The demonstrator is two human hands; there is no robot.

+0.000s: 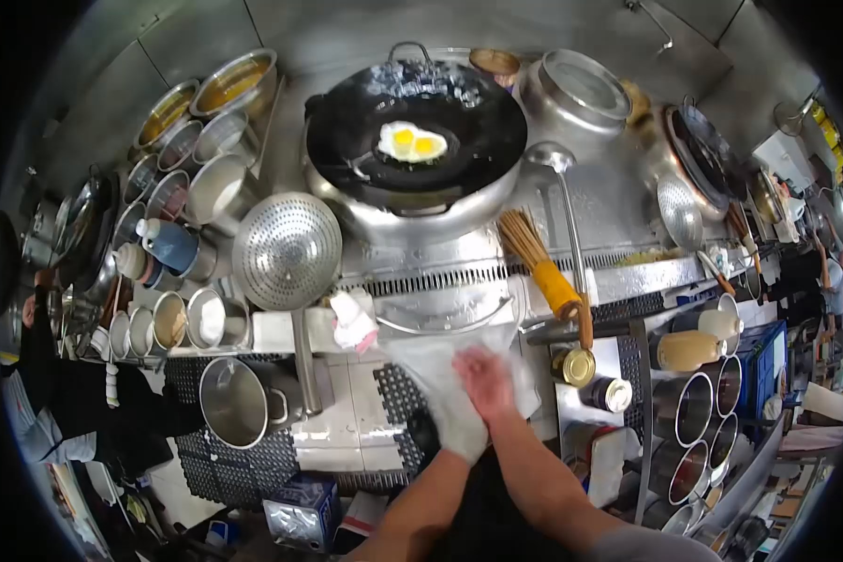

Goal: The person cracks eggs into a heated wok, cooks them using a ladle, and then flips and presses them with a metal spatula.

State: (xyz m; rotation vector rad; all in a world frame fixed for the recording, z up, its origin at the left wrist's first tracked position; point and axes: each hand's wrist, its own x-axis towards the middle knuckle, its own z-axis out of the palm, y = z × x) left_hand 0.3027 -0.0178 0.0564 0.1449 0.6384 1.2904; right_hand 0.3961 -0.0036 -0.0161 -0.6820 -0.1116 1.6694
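A white cloth (412,365) hangs in front of me, below the stove edge, its right side smeared by motion. My left hand (459,433) is wrapped in it and holds it, with the fingers hidden under the fabric. Against the cloth is my right hand (485,379), blurred, the fingers stretched out and nothing seen in them. Just beyond, a curved metal rim (445,328) shows at the stove's front edge. Two fried eggs (414,142) with yellow yolks lie in a black wok (347,140) on the burner.
Left of the wok lies a perforated strainer (288,251), its handle jutting over the front edge. A bamboo brush (539,262) and a ladle (569,206) lie to the right. A steel pot (239,403) stands lower left. Another person's dark sleeve (112,403) is at far left.
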